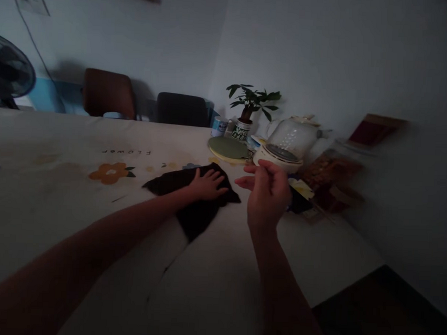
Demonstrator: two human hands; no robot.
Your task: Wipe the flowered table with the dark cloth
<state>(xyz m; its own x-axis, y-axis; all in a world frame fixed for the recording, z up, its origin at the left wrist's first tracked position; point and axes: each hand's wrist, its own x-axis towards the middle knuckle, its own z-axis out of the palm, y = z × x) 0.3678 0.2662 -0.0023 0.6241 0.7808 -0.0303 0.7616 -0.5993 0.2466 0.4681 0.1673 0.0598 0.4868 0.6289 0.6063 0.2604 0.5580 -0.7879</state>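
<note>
Pressing flat, fingers spread, the left hand (pixel 207 184) is pinning a dark cloth (pixel 193 198) on the counter (pixel 61 191); cloth lying rumpled, unfolded. Right hand (pixel 268 193) is hovering loosely curled, apparently empty.

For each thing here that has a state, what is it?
left hand: flat, pressing on dark cloth
right hand: raised, holds nothing visible
dark cloth: lying rumpled on the table
glass kettle: upright, lid on
fan: too blurred to tell

Potted plant (pixel 252 106), glass kettle (pixel 288 143), green mat (pixel 228 148), fan (pixel 9 73).
</note>
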